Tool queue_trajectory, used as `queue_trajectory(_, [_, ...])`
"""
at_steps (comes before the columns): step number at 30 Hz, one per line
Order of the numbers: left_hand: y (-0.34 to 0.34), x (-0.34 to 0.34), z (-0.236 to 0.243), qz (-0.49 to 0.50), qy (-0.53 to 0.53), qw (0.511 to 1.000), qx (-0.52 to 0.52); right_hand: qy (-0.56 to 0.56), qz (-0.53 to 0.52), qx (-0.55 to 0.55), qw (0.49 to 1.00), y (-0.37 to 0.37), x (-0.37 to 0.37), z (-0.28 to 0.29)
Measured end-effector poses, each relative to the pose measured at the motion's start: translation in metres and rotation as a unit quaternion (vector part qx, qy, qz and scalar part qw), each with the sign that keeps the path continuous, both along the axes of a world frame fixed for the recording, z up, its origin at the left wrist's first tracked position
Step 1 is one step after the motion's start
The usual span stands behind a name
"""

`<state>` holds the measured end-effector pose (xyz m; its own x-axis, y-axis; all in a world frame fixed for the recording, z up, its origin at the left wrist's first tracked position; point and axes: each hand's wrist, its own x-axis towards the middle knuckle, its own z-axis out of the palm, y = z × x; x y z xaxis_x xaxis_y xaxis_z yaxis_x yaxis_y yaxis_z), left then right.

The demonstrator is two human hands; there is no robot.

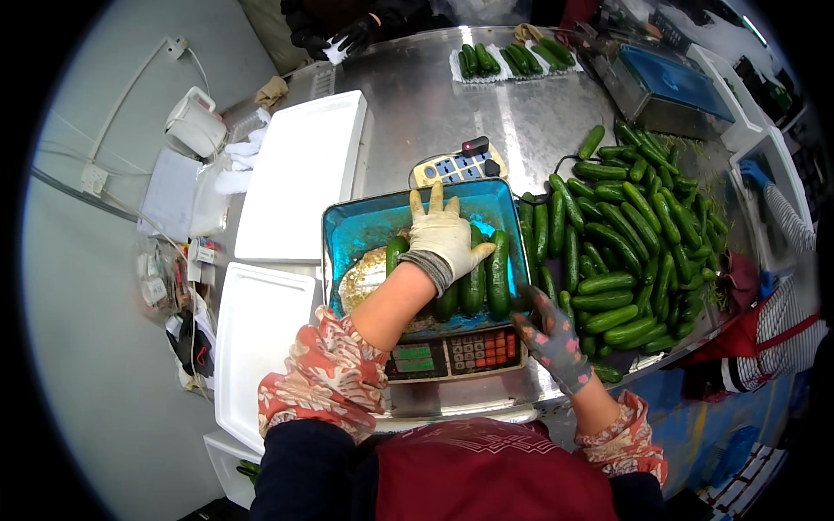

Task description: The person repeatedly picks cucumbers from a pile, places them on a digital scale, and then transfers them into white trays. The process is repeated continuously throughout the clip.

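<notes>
My left hand point(441, 239), in a cream glove, lies over several green cucumbers point(498, 276) in the blue pan point(347, 227) of a weighing scale. Its fingers are spread toward the far edge of the pan, and it hides part of the cucumbers. The scale's keypad and display panel point(473, 350) face me. Just off the pan's right front corner is my right hand point(556, 343), in a grey glove with pink flowers. Its fingers are apart and hold nothing that I can see. Close to it rises a large pile of loose cucumbers point(625, 226).
White foam boxes point(304, 174) stand to the left. A power strip point(459, 167) lies behind the scale, with cables beside it. Trays of cucumbers point(512, 61) sit at the far edge. Another person's black-gloved hands point(352, 36) hold something white. A striped sleeve point(786, 217) shows at right.
</notes>
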<state>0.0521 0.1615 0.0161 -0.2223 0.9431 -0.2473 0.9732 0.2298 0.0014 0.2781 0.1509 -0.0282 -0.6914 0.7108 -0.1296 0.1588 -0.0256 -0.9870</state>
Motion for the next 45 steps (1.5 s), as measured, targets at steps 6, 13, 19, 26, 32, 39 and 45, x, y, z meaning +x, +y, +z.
queue_trajectory(6, [-0.005,0.011,-0.019,0.016,-0.123,0.99,0.063,0.051,-0.073,-0.049,0.995,-0.019,0.025,-0.011])
queue_trajectory(13, [-0.077,0.054,0.028,0.078,-0.571,0.8,0.163,0.071,0.015,0.075,0.995,-0.027,0.03,0.015])
queue_trajectory(19, [-0.141,0.106,-0.029,-0.02,-0.599,0.778,0.188,-0.074,0.13,0.064,0.987,-0.05,0.067,0.0])
queue_trajectory(26, [-0.191,0.122,-0.055,-0.021,-0.534,0.841,0.082,-0.312,0.245,0.295,0.869,-0.061,0.09,-0.027])
queue_trajectory(32, [-0.2,0.119,-0.06,-0.011,-0.533,0.845,0.05,-0.312,0.319,0.374,0.813,-0.054,0.089,-0.045])
queue_trajectory(39, [-0.193,0.06,-0.019,0.151,-0.724,0.666,0.1,-0.068,0.122,-0.022,0.99,-0.019,0.066,-0.016])
queue_trajectory(45, [-0.166,-0.046,-0.034,0.322,-0.566,0.702,0.29,-0.063,0.042,-0.03,0.997,0.058,-0.022,0.004])
